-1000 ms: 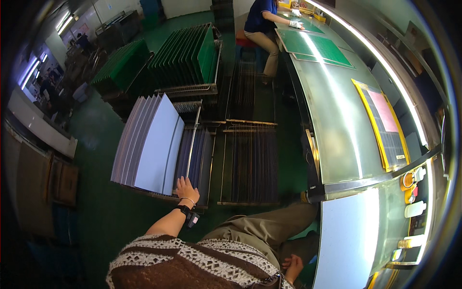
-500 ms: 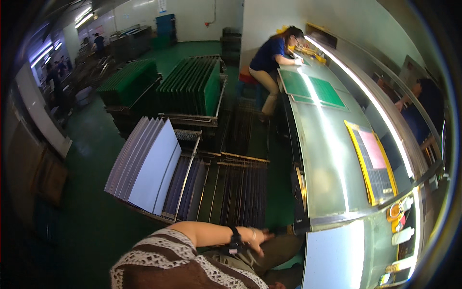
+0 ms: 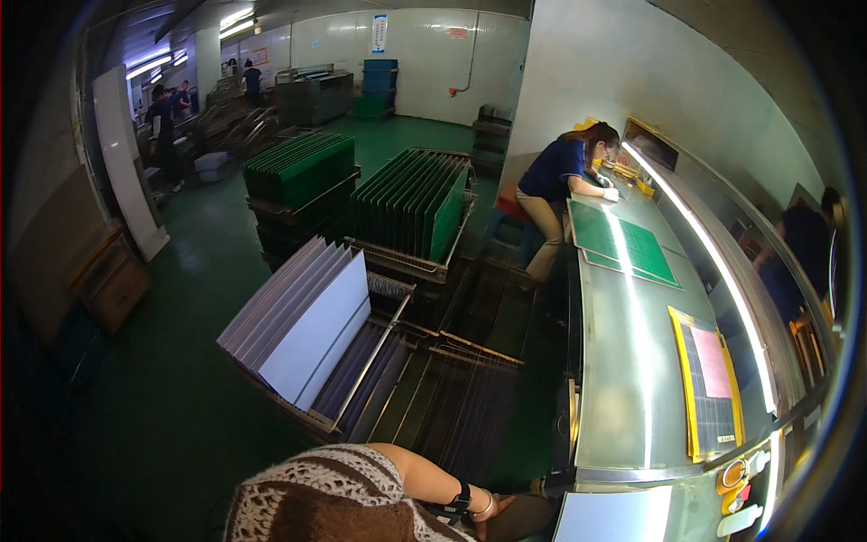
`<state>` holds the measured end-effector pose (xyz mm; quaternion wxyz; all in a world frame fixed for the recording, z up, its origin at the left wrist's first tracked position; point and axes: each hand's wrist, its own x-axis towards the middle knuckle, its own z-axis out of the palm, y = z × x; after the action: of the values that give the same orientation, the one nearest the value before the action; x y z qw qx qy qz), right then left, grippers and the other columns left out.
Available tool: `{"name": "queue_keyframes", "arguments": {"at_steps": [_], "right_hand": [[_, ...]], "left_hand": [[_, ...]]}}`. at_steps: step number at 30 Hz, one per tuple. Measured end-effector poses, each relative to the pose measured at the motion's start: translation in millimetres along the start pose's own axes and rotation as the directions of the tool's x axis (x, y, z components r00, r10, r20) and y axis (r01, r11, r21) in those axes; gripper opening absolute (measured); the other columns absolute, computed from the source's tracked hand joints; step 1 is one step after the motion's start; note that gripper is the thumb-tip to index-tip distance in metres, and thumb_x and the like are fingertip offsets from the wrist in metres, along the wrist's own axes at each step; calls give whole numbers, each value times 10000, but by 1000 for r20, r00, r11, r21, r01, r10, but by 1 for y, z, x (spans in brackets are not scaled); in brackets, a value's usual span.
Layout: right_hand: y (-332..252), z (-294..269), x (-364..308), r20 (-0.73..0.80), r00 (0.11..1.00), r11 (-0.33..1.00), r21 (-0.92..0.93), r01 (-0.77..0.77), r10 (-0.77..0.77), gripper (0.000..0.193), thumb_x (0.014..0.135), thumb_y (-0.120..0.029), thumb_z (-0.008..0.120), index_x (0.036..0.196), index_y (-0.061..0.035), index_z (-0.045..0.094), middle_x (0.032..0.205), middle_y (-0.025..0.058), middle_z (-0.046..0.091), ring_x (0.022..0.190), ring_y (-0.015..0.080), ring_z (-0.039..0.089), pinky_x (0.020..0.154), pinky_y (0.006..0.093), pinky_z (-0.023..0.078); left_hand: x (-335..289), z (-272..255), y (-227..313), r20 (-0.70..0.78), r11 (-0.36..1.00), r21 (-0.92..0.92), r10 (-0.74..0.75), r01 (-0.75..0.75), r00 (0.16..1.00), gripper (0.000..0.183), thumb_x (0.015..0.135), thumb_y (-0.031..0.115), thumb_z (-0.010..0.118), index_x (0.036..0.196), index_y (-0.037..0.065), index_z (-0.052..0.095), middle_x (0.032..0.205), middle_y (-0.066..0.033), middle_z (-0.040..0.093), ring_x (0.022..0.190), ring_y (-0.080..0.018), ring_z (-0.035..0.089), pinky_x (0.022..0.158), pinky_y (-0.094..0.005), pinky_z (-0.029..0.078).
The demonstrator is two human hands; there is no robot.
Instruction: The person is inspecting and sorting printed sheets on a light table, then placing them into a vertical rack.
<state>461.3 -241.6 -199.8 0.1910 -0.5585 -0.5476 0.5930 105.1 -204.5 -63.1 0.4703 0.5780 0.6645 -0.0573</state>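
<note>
My left hand (image 3: 490, 510) rests on my dark-trousered leg near the lower edge, fingers apart, holding nothing. A black band (image 3: 459, 502) and a thin bracelet circle that wrist. My right hand is out of view. Just right of my left hand, a pale white panel (image 3: 614, 517) lies flat on the near end of the lit bench. Left of my arm stands a wire rack with several upright white-faced panels (image 3: 316, 330). Neither hand touches these panels.
A long glass-topped bench (image 3: 610, 379) runs away on the right, with a yellow-edged sheet (image 3: 684, 384), bottles (image 3: 741, 521) and a green panel (image 3: 623, 244). A co-worker (image 3: 555, 172) leans over its far end. Racks of green panels (image 3: 411, 203) stand ahead.
The view has tilted up and turned left, so the scene sits lower and further right. My left hand stays on my leg, now closer to the lower edge.
</note>
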Motion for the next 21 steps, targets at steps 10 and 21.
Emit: {"name": "queue_keyframes", "arguments": {"at_steps": [10,21], "right_hand": [[-36,3,-16,22,990,990,21,-140,140,242,920,-212,561,1051,-13,603,910,98,667,797,166,620,725,310,521],[155,-88,37,198,976,996,17,92,-94,216,918,-216,563,1030,-37,607,916,73,653,823,161,606,738,309,519]], "left_hand": [[4,10,-8,33,1000,-10,24,-24,999,1425,564,595,777,1387,10,-228,1426,-337,170,1302,-425,300,1045,-444,321],[15,21,-6,56,995,-44,88,-85,995,1422,556,620,768,1400,24,-209,1428,-333,164,1309,-429,285,1048,-448,310]]}}
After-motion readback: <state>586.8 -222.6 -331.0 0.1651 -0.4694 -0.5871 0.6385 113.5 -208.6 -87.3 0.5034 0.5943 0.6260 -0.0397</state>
